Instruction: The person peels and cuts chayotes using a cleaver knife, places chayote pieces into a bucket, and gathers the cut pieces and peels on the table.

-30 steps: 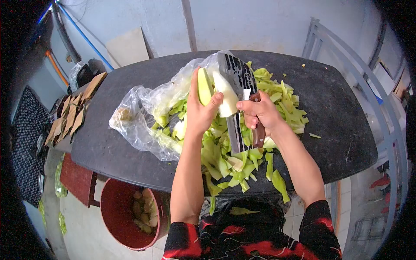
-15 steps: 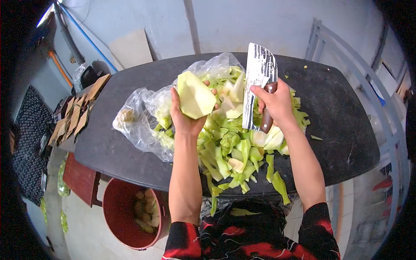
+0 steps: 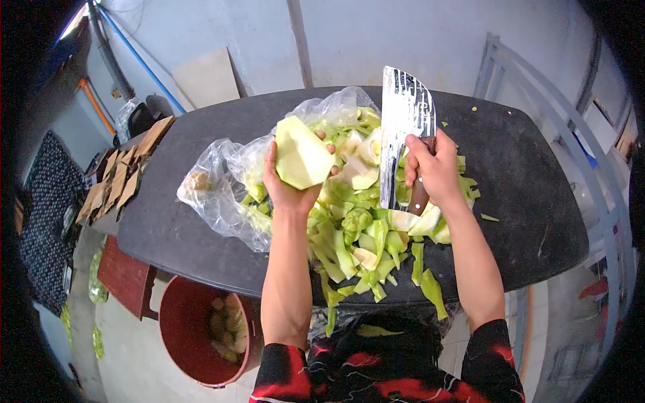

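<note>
My left hand (image 3: 290, 195) is wrapped around a peeled, pale green vegetable chunk (image 3: 302, 153) with flat cut faces, its fingertips showing on the far side. In my right hand (image 3: 435, 166) is a cleaver (image 3: 404, 101), gripped by its brown riveted handle. Its broad blade points away from me, streaked black and white, apart from the chunk. Beneath both hands spreads a heap of green peelings and trimmings (image 3: 346, 255). Pale cut chunks (image 3: 361, 172) lie among them. A clear plastic bag (image 3: 225, 178) sits left of the heap, partly under it.
The dark table (image 3: 181, 235) has a curved edge. Below its left side stands a red bucket (image 3: 176, 336) with pale pieces inside. A grey metal railing (image 3: 571, 114) rises at the right, and flattened cardboard (image 3: 121, 178) lies at the left.
The cleaver has turned slightly, showing more of its blade face, and my right-hand fingers have shifted on the handle. My left hand still holds the chunk in nearly the same place.
</note>
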### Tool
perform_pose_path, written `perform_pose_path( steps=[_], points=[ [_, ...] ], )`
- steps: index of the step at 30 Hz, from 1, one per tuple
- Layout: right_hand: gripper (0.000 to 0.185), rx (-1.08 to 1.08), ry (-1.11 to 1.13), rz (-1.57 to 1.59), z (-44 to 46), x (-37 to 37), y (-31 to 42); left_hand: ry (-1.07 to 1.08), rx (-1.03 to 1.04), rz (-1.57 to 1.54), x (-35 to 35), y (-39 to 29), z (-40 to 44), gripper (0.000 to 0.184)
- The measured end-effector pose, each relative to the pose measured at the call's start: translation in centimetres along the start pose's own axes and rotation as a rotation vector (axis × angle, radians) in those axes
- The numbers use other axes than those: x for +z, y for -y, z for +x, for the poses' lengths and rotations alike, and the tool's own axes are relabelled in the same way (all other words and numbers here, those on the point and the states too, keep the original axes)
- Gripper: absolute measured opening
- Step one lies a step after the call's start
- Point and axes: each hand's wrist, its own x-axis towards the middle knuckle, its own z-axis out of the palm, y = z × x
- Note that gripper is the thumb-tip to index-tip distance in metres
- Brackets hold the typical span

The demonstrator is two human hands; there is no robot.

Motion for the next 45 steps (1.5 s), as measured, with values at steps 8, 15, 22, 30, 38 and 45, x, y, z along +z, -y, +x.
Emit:
perform_pose_path(
  steps=[8,15,22,30,38,45],
  points=[
    [0.013,-0.022,0.098,-0.131,-0.3,-2.1,0.3,-0.16,0.423,0.471,1.2,-10.0,-8.5,0.07],
    [0.018,0.024,0.141,-0.238,-1.1,-0.5,1.7,-0.782,0.656,0.844,-8.8,-23.2,-26.9,0.06],
    [0.015,-0.008,0.114,-0.395,-0.7,1.0,0.0,-1.194,-0.234,1.151,-22.2,-21.2,-44.6,0.038],
    [0.019,-0.036,0.055,-0.366,-0.7,0.9,-1.0,-1.165,-0.811,1.051,-24.3,-14.1,-47.1,0.026],
    [0.017,-0.076,0.052,-0.304,-1.0,0.4,-0.8,-1.089,0.138,2.096,-8.7,-19.0,-30.7,0.024],
    [0.013,-0.053,0.121,-0.276,-1.7,0.2,0.2,-0.512,0.376,2.03,-2.3,-14.8,-14.5,0.023]
  ],
)
